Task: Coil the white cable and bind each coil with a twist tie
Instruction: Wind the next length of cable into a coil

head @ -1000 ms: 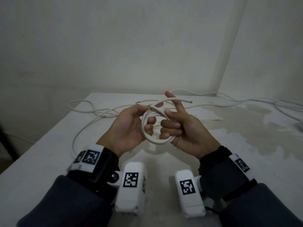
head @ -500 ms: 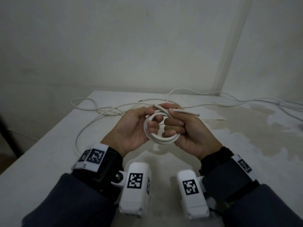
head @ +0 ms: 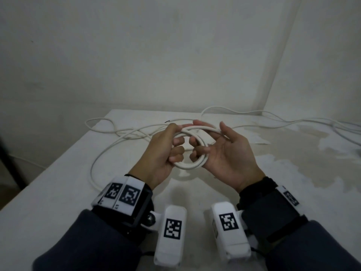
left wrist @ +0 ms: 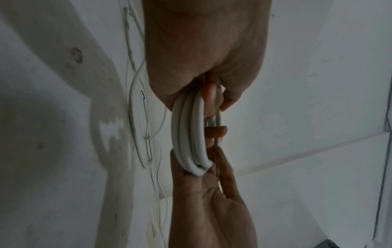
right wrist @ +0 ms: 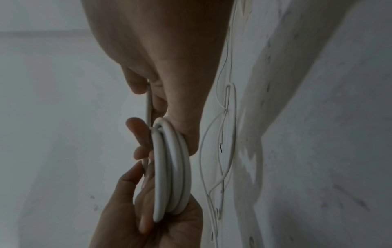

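Fingers (head: 176, 151) of the left hand (head: 160, 153): curled through the white cable coil (head: 192, 165), thumb pressed on its top, the coil's left side gripped. Fingers (head: 197, 147) of the right hand (head: 232, 155): lower ones hooked through the coil's right side, index and thumb spread wider, the cable's last turn pinched against the thumb near the top. Coil: several turns of thick white cable, held upright between both hands above the tabletop (head: 58, 192), not touching it; in the left wrist view the turns (left wrist: 191, 134) are seen edge-on, stacked side by side, and likewise in the right wrist view (right wrist: 169, 167). Loose white cable (head: 109, 151): laid in slack loops on the tabletop behind and left of the hands, with further strands (head: 293, 122) trailing off to the right along the far edge. A thin dark wire end (head: 167, 121) is noted beyond the hands. Tabletop: white, stained and patchy on the right side. Wrists: fitted with marker-tagged white camera units (head: 172, 231); dark sleeves (head: 88, 241).
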{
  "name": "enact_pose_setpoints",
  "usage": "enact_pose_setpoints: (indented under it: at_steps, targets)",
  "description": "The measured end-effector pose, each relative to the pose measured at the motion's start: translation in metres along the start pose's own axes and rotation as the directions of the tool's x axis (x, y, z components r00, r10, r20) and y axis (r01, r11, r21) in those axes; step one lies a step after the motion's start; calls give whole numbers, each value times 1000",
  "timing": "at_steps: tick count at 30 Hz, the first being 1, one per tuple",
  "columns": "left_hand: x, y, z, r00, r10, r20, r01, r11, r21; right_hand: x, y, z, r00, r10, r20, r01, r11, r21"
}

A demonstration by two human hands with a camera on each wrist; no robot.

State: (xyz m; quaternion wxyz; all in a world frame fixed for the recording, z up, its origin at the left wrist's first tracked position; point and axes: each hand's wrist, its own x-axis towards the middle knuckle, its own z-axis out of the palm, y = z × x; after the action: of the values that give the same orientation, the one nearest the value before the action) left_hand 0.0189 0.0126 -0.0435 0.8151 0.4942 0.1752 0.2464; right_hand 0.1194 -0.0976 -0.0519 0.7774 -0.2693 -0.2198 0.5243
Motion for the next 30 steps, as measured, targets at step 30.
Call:
enact_pose_setpoints:
  at_steps: [30]
  targets:
    - [1,-17,4,994,-74,86,91,971,-223,-2,-3,-8,863,-483,-148,156,534,-831]
